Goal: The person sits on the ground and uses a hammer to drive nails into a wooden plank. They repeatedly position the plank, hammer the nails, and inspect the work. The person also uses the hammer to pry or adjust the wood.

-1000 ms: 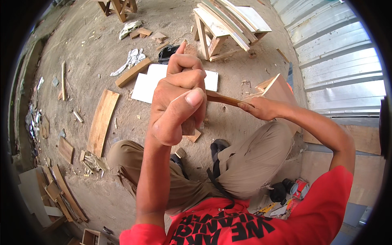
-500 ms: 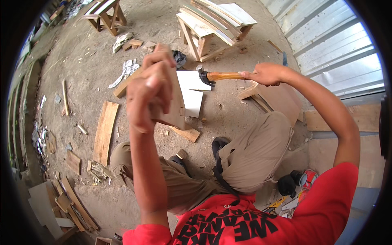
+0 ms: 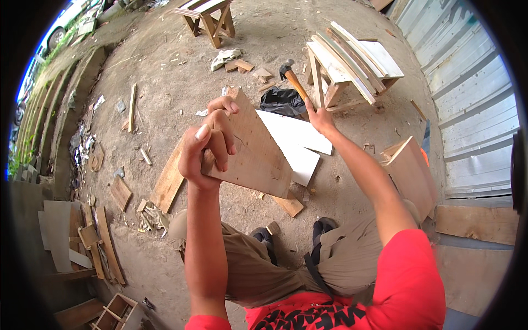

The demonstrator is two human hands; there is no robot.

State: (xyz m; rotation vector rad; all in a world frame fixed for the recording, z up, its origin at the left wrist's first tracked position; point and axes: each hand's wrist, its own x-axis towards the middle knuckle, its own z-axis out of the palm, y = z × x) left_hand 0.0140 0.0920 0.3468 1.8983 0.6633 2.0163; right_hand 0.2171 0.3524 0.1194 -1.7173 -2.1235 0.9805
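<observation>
My left hand [image 3: 212, 144] is closed around the left edge of a flat wooden board [image 3: 256, 157], thumb and fingers curled over its side. The board is held up in front of me, tilted, above the white panels. My right hand [image 3: 320, 120] grips the lower end of the wooden handle of a claw hammer [image 3: 297, 85]. Its dark metal head points up and away from me, apart from the board. Behind the board lie white panels [image 3: 300, 159] on the ground, partly covered by it.
A low wooden trestle [image 3: 352, 66] stacked with planks stands ahead right; a smaller bench [image 3: 208, 19] is farther left. A black plastic bag [image 3: 283, 100] lies near the hammer. Wood offcuts [image 3: 168, 176] scatter left, a wooden box [image 3: 410, 173] sits right, and a corrugated metal wall [image 3: 467, 104] bounds the right.
The hammer has swung from lying sideways to pointing up and away, and my right arm has straightened forward. The board has turned its broad face into view. The whole view has shifted left.
</observation>
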